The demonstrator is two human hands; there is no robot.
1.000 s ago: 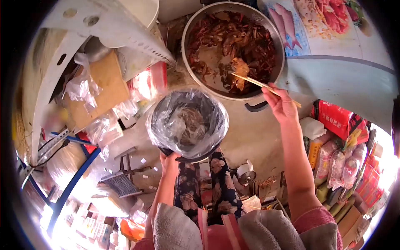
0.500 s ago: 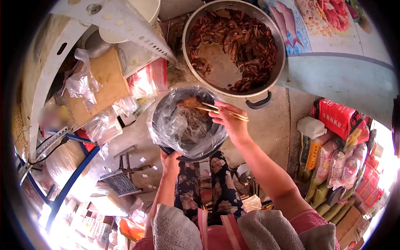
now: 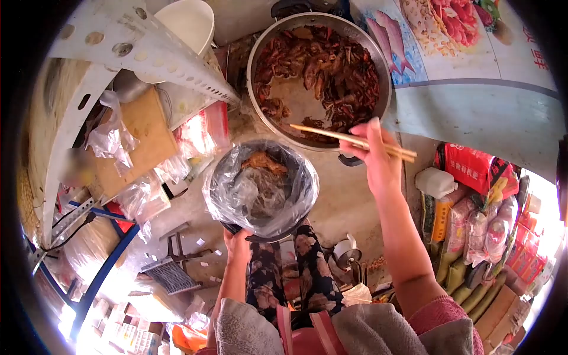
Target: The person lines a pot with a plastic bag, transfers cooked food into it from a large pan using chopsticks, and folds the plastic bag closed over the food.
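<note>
My right hand [image 3: 381, 163] is closed on a pair of wooden chopsticks [image 3: 322, 132], whose tips reach over the near rim of a large metal pan [image 3: 387, 97] with nothing held between them. Dark reddish-brown cooked pieces [image 3: 355, 71], perhaps meat, fill most of the pan; its near-left bottom shows bare. Below it, my left hand [image 3: 238, 244] grips the near edge of a dark bowl-like container [image 3: 269, 238] lined with a clear plastic bag [image 3: 222, 189]. Inside the bag lies a brown piece of food [image 3: 263, 161] near the far side. My left fingers are partly hidden under the container.
A perforated metal shelf frame [image 3: 136, 53] stands at the left, with a white bucket [image 3: 189, 26] and a cutting board [image 3: 139, 136]. To the right are a light-blue table edge [image 3: 473, 112], a white jug [image 3: 436, 182] and a red bag [image 3: 470, 168]. A stove-like metal stand [image 3: 177, 254] lies lower left.
My right hand and the chopsticks have moved from inside the bag up and right to the pan. The brown piece they touched now lies in the bag. My left hand still holds the container.
</note>
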